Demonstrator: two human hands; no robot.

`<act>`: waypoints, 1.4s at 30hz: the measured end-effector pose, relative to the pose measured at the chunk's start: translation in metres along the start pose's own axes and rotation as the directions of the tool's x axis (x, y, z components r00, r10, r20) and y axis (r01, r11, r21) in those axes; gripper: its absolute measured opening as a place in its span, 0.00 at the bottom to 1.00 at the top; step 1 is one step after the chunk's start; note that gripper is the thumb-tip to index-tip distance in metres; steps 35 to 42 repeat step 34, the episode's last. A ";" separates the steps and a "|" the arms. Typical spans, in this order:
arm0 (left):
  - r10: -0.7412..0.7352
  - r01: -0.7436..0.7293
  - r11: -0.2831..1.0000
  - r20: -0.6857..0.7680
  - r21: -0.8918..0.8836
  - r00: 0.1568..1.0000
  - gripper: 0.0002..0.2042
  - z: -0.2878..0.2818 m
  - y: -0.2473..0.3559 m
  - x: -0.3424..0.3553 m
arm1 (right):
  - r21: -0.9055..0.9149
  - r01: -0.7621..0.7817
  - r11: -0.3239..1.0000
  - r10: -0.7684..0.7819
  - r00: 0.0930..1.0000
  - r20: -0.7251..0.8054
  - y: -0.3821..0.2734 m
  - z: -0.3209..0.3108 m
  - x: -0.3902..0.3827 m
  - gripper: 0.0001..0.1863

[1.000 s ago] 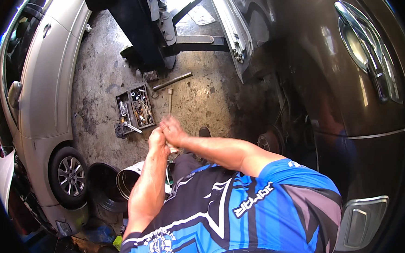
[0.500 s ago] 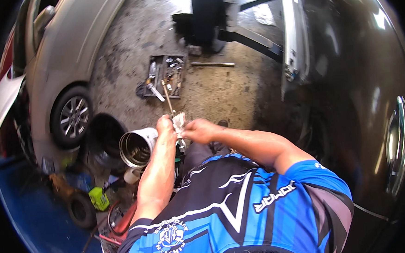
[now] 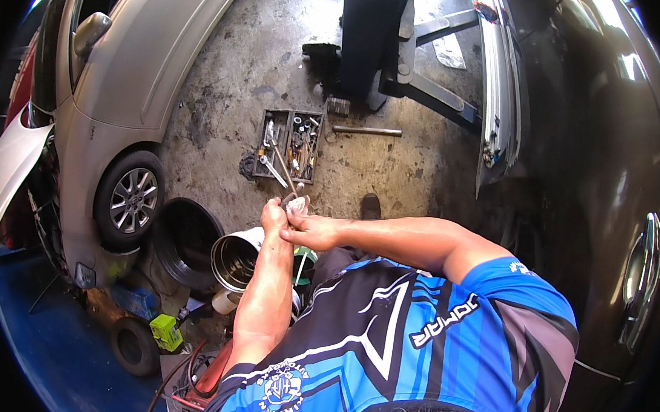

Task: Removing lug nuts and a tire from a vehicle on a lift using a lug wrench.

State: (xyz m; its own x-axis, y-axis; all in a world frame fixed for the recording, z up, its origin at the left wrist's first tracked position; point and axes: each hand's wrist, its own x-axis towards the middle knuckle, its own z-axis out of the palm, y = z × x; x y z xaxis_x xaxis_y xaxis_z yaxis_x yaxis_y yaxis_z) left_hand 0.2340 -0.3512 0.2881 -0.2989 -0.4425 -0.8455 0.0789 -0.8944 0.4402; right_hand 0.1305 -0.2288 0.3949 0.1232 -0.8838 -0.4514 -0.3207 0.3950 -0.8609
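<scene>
In front of my body, my left hand (image 3: pixel 274 217) is closed around a long thin rod-like tool (image 3: pixel 284 168), whose shaft points away over the tool tray. Its near end is hidden by my hands, so its exact kind cannot be told. My right hand (image 3: pixel 314 232) is closed on a crumpled whitish rag (image 3: pixel 297 206), pressed against the tool close to my left hand. Beyond the hands, the dark tool tray (image 3: pixel 291 112) lies on the floor with sockets and other small tools. A silver wrench-like tool (image 3: pixel 273 172) rests at its left side.
Left of my forearm stand a white bucket (image 3: pixel 250 239) and a black tub (image 3: pixel 188 233). A tan car (image 3: pixel 133 74) is at the left, a dark car (image 3: pixel 586 190) at the right. Ahead are a lift post (image 3: pixel 372 37) with its arm (image 3: pixel 433 98) and a metal bar (image 3: pixel 367 130).
The view has shifted, so the floor things sit lower and farther right. My right hand has moved in over the tool's near end, closer to my left hand, and covers more of the rag.
</scene>
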 end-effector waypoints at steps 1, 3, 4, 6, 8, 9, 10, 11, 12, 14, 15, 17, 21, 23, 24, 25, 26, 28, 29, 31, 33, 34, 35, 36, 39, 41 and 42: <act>0.003 -0.009 0.998 0.103 0.055 0.995 0.21 -0.001 0.010 0.007 | 0.076 -0.032 0.997 0.022 0.991 0.130 0.005 -0.022 -0.009 0.48; 0.240 -0.226 0.969 -0.150 0.101 0.959 0.18 0.006 0.021 0.019 | 0.141 -0.085 0.986 0.057 0.979 0.194 0.023 -0.059 -0.031 0.41; 0.271 -0.260 0.960 -0.118 0.100 0.955 0.17 0.006 0.032 0.020 | 0.184 0.007 0.983 -0.024 0.996 0.089 0.034 -0.075 -0.040 0.37; 0.342 -0.301 0.923 -0.151 0.240 0.928 0.16 0.004 0.064 0.017 | 0.079 -0.103 0.992 0.111 0.989 -0.102 0.065 -0.104 -0.056 0.40; 0.516 -0.438 0.823 -0.155 0.362 0.842 0.12 -0.002 0.088 0.006 | -0.033 -0.314 0.949 0.297 0.923 -0.246 0.103 -0.130 -0.062 0.40; 0.565 -0.493 0.783 -0.103 0.380 0.818 0.11 -0.009 0.097 -0.001 | -0.072 -0.411 0.909 0.372 0.875 -0.308 0.125 -0.140 -0.064 0.39; 0.621 -0.571 0.738 -0.031 0.358 0.783 0.10 -0.016 0.108 -0.007 | -0.121 -0.507 0.853 0.459 0.840 -0.290 0.147 -0.153 -0.065 0.40; 0.586 -0.534 0.776 -0.069 0.336 0.808 0.10 -0.022 0.123 -0.010 | -0.164 -0.564 0.809 0.495 0.805 -0.328 0.167 -0.160 -0.066 0.40; 0.628 -0.572 0.738 -0.053 0.359 0.777 0.10 -0.029 0.137 -0.013 | -0.220 -0.616 0.757 0.530 0.775 -0.344 0.185 -0.166 -0.065 0.40; 0.708 -0.646 0.656 -0.023 0.391 0.706 0.09 -0.046 0.161 -0.017 | -0.285 -0.645 0.709 0.572 0.763 -0.303 0.210 -0.179 -0.056 0.40; 0.679 -0.642 0.707 -0.029 0.298 0.734 0.08 -0.055 0.173 -0.015 | -0.325 -0.661 0.676 0.600 0.750 -0.278 0.217 -0.186 -0.049 0.40; 0.680 -0.625 0.703 -0.064 0.339 0.731 0.07 -0.075 0.193 -0.008 | -0.280 -0.705 0.652 0.637 0.709 -0.303 0.226 -0.197 -0.029 0.38; 0.629 -0.576 0.747 -0.073 0.330 0.774 0.07 -0.123 0.241 0.031 | -0.032 -0.777 0.629 0.693 0.578 -0.431 0.209 -0.215 0.021 0.32; 0.613 -0.507 0.721 -0.091 0.472 0.785 0.08 -0.143 0.269 0.055 | 0.088 -0.779 0.620 0.728 0.530 -0.436 0.178 -0.215 0.052 0.30; 0.569 -0.457 0.752 -0.118 0.476 0.813 0.09 -0.150 0.281 0.065 | 0.158 -0.791 0.591 0.758 0.478 -0.443 0.158 -0.217 0.069 0.29; 0.580 -0.454 0.724 -0.103 0.520 0.808 0.09 -0.156 0.291 0.073 | 0.172 -0.779 0.603 0.759 0.494 -0.424 0.137 -0.217 0.086 0.28; 0.562 -0.399 0.713 -0.130 0.576 0.817 0.10 -0.163 0.302 0.080 | 0.099 -0.733 0.673 0.692 0.576 -0.435 0.115 -0.219 0.106 0.28; 0.665 -0.486 0.514 0.030 0.707 0.746 0.11 -0.179 0.327 0.086 | -0.003 -0.641 0.767 0.575 0.691 -0.438 0.067 -0.222 0.146 0.28; 0.732 -0.579 0.351 0.170 0.736 0.660 0.12 -0.182 0.346 0.093 | 0.062 -0.636 0.769 0.603 0.690 -0.400 0.044 -0.223 0.164 0.29; 0.679 -0.595 0.150 0.355 0.790 0.643 0.16 -0.179 0.382 0.103 | 0.140 -0.597 0.790 0.600 0.705 -0.378 0.010 -0.225 0.192 0.32; 0.616 -0.498 0.210 0.282 0.841 0.735 0.16 -0.163 0.415 0.114 | 0.121 -0.582 0.804 0.579 0.719 -0.384 -0.009 -0.234 0.213 0.32; 0.603 -0.567 0.186 0.362 0.803 0.711 0.16 -0.135 0.439 0.145 | 0.095 -0.597 0.797 0.584 0.719 -0.377 -0.013 -0.240 0.227 0.32; 0.603 -0.567 0.186 0.362 0.803 0.711 0.16 -0.135 0.439 0.145 | 0.095 -0.597 0.797 0.584 0.719 -0.377 -0.013 -0.240 0.227 0.32; 0.603 -0.567 0.186 0.362 0.803 0.711 0.16 -0.135 0.439 0.145 | 0.095 -0.597 0.797 0.584 0.719 -0.377 -0.013 -0.240 0.227 0.32; 0.603 -0.567 0.186 0.362 0.803 0.711 0.16 -0.135 0.439 0.145 | 0.095 -0.597 0.797 0.584 0.719 -0.377 -0.013 -0.240 0.227 0.32; 0.603 -0.567 0.186 0.362 0.803 0.711 0.16 -0.135 0.439 0.145 | 0.095 -0.597 0.797 0.584 0.719 -0.377 -0.013 -0.240 0.227 0.32; 0.603 -0.567 0.186 0.362 0.803 0.711 0.16 -0.135 0.439 0.145 | 0.095 -0.597 0.797 0.584 0.719 -0.377 -0.013 -0.240 0.227 0.32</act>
